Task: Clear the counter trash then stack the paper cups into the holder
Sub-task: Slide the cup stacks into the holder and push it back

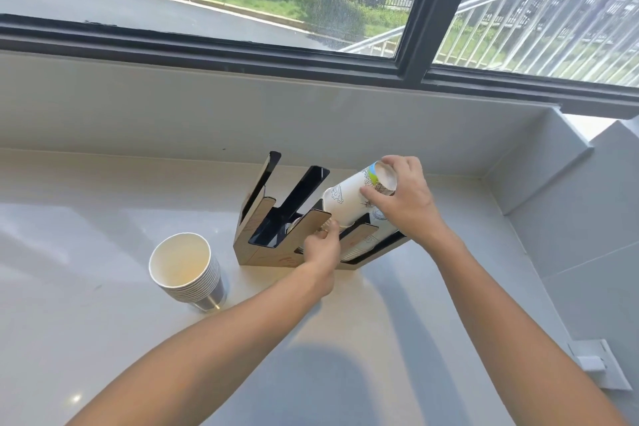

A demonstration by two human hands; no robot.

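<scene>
A black and wood-faced cup holder (266, 252) with slanted slots lies on the pale counter (103, 287) near the back wall. My right hand (404, 204) grips a white printed stack of paper cups (349, 197), bottom end up, tilted into the holder's right slot. My left hand (323, 245) pinches the lower end of that stack at the wooden divider. A second stack of grey paper cups (188, 271) stands upright, mouth up, left of the holder. More cups show in the right slot under my right wrist.
The counter ends at a low backsplash (207, 114) under a dark-framed window (411, 28). A side wall closes off the right, with a white wall socket (598, 367) low on it.
</scene>
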